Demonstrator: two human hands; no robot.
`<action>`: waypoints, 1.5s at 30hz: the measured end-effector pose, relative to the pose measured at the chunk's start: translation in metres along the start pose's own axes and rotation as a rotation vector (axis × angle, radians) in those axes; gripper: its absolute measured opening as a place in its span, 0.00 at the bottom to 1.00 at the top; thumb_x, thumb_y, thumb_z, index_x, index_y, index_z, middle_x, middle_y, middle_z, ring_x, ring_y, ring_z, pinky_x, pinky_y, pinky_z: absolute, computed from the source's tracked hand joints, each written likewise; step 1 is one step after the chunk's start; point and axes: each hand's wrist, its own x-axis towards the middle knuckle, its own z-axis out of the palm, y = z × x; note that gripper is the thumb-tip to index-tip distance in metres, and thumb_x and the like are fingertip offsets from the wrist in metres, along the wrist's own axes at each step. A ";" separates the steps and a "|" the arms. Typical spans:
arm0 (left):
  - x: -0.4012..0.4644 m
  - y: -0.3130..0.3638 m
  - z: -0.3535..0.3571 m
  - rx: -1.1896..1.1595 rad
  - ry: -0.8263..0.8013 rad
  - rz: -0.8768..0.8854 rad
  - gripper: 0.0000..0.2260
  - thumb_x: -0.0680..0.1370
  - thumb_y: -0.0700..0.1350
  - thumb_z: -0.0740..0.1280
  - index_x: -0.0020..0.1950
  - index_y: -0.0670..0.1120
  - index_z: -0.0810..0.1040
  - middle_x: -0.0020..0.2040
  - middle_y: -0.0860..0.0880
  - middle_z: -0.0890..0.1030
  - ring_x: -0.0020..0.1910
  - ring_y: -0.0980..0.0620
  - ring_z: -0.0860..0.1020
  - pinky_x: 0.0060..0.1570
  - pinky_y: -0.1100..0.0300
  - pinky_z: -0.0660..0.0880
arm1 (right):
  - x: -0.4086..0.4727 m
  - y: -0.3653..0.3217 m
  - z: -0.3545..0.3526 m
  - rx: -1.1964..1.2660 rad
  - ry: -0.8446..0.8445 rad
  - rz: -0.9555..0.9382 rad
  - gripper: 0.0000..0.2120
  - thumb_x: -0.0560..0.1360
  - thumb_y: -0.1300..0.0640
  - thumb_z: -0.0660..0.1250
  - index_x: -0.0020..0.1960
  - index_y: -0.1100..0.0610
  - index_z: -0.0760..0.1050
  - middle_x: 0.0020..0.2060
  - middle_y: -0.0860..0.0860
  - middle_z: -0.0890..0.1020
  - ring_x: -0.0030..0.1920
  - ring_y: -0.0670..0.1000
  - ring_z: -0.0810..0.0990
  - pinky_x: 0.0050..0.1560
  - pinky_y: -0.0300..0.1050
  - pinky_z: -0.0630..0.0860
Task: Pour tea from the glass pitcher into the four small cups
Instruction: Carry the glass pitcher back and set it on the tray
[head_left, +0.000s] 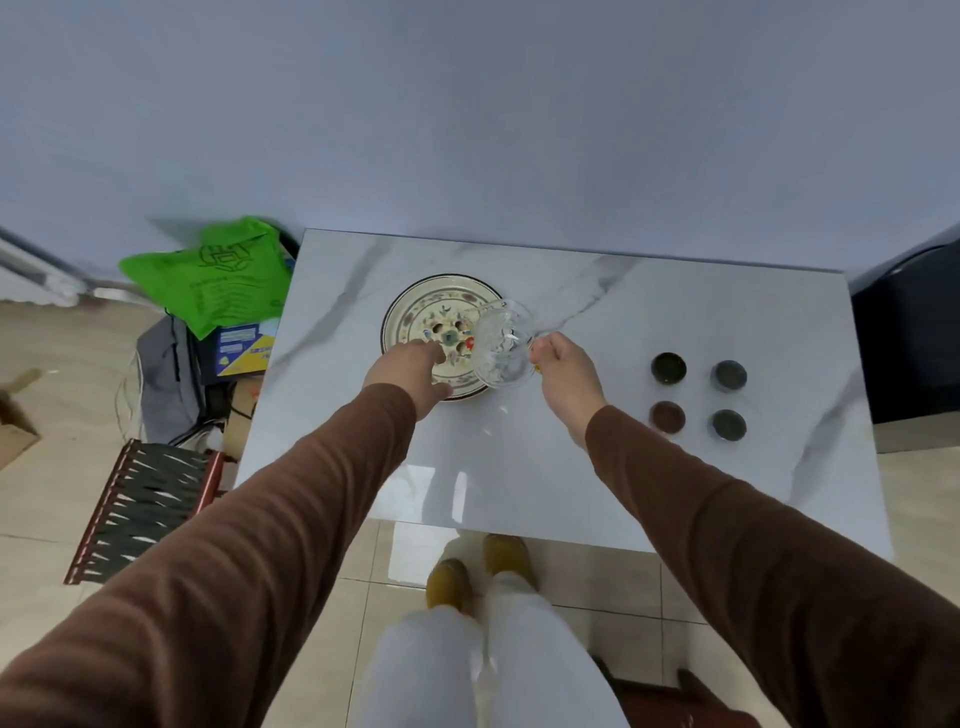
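No text can be read with certainty. The green bag on the floor at the left carries a dark printed emblem and some lines of print below it, but they are too blurred to read. Under it, a blue and yellow box has a label with white lettering, also too small and soft to make out. The floral plate shows only pattern, no writing.

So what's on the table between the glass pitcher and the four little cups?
Only the right hand, holding the glass pitcher by its handle. Past it, the head view shows bare table up to the four little cups.
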 end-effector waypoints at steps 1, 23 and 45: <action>0.004 -0.005 0.001 0.003 -0.005 0.004 0.21 0.73 0.53 0.69 0.65 0.48 0.74 0.62 0.46 0.78 0.63 0.44 0.74 0.61 0.50 0.72 | 0.003 0.001 0.006 0.000 0.003 0.003 0.11 0.80 0.53 0.56 0.44 0.55 0.73 0.43 0.53 0.78 0.42 0.52 0.73 0.46 0.47 0.69; 0.120 -0.123 0.035 0.048 -0.119 0.203 0.21 0.75 0.51 0.67 0.67 0.48 0.72 0.64 0.46 0.76 0.64 0.45 0.72 0.61 0.51 0.71 | 0.095 0.026 0.156 0.201 0.235 0.153 0.13 0.81 0.59 0.54 0.39 0.54 0.69 0.37 0.45 0.75 0.37 0.45 0.71 0.39 0.40 0.67; 0.171 -0.125 0.067 0.095 -0.149 0.217 0.20 0.75 0.51 0.67 0.66 0.48 0.73 0.62 0.46 0.77 0.62 0.44 0.72 0.60 0.48 0.74 | 0.170 0.065 0.162 -0.096 0.162 0.074 0.14 0.83 0.54 0.50 0.42 0.56 0.68 0.47 0.56 0.78 0.46 0.55 0.76 0.48 0.49 0.71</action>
